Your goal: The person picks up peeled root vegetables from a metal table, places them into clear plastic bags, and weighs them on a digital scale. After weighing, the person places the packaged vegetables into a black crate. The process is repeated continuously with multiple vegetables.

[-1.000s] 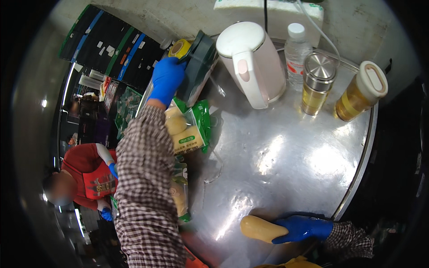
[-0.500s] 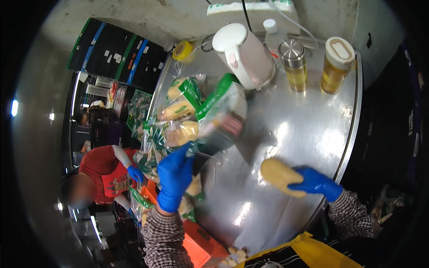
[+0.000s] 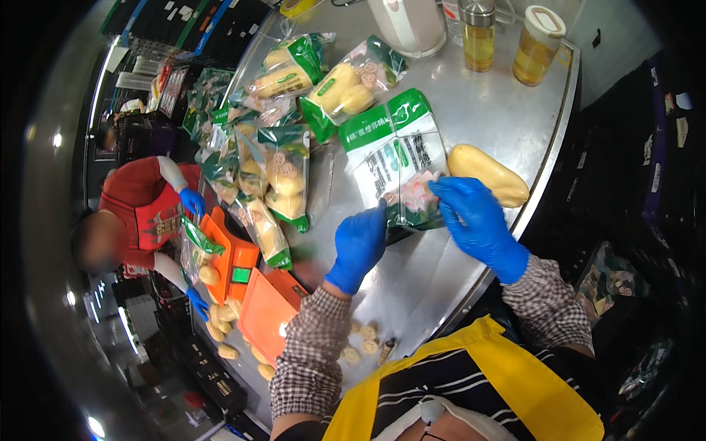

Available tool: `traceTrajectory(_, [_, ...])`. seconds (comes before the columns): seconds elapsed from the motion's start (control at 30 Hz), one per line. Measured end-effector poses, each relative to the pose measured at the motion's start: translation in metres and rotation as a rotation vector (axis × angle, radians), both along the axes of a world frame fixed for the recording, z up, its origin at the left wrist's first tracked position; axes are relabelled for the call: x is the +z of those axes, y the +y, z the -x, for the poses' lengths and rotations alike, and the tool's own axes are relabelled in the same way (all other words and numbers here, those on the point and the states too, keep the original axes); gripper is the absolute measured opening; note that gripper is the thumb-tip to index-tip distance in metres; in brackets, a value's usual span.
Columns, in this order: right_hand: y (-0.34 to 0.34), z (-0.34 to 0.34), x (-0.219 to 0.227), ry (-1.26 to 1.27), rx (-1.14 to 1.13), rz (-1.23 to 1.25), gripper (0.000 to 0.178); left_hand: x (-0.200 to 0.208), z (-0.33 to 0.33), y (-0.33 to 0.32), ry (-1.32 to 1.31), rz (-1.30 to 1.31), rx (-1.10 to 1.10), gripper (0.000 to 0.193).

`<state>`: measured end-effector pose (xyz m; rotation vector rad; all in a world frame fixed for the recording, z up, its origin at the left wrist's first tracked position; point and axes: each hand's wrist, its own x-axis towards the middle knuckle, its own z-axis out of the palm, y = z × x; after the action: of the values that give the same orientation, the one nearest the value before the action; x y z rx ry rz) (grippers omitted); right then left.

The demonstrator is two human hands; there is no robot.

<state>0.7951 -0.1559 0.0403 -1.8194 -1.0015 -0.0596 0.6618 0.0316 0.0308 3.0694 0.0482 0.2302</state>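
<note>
A flat printed plastic bag (image 3: 397, 151), green, white and clear with a pink flower on it, is held in front of me over the metal table. My left hand (image 3: 359, 248), in a blue glove, pinches its near left edge. My right hand (image 3: 478, 226), also blue-gloved, has its thumb and fingers closed at the near right corner. A pale lotus root (image 3: 489, 175) lies on the table just beyond my right hand, untouched. The bag looks empty.
Several bagged lotus roots (image 3: 283, 173) are heaped to the left. An orange scale (image 3: 234, 253) and orange tray (image 3: 268, 312) stand nearer, with loose root pieces (image 3: 369, 338) below. A co-worker (image 3: 147, 213) works at left. A kettle (image 3: 408, 26) and drink bottles (image 3: 540, 48) stand behind.
My right hand has let go of the lotus root and taken hold of the bag. My left hand has brought the bag in front of me. The view has tilted downward.
</note>
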Motion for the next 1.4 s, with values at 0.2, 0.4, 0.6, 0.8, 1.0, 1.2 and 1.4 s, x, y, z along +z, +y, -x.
traceTrajectory(0.2, [0.018,0.034,0.029,-0.006,0.023,0.202,0.02,-0.004,-0.013,-0.017,-0.018,0.133,0.069,0.06])
traceTrajectory(0.4, [0.055,0.029,-0.004,0.286,-0.046,0.713,0.028,-0.046,-0.009,-0.032,0.131,0.066,0.158,0.05])
traceTrajectory(0.6, [0.059,-0.005,-0.049,1.212,0.129,0.033,0.039,-0.05,-0.024,-0.033,0.158,0.021,0.19,0.043])
traceTrajectory(0.8, [0.013,0.039,-0.004,1.3,0.051,0.076,0.037,-0.022,-0.036,0.017,0.247,0.311,0.065,0.023])
traceTrajectory(1.0, [-0.047,-0.027,-0.036,1.215,-0.164,0.011,0.026,-0.012,-0.036,0.068,0.302,0.949,0.231,0.027])
traceTrajectory(1.2, [-0.026,0.022,-0.063,0.833,-0.04,-0.068,0.057,0.03,0.007,0.034,0.0,0.19,-0.101,0.035])
traceTrajectory(1.4, [-0.024,0.098,-0.069,0.097,-0.081,0.238,0.106,0.061,0.084,-0.013,0.066,0.055,-0.11,0.033])
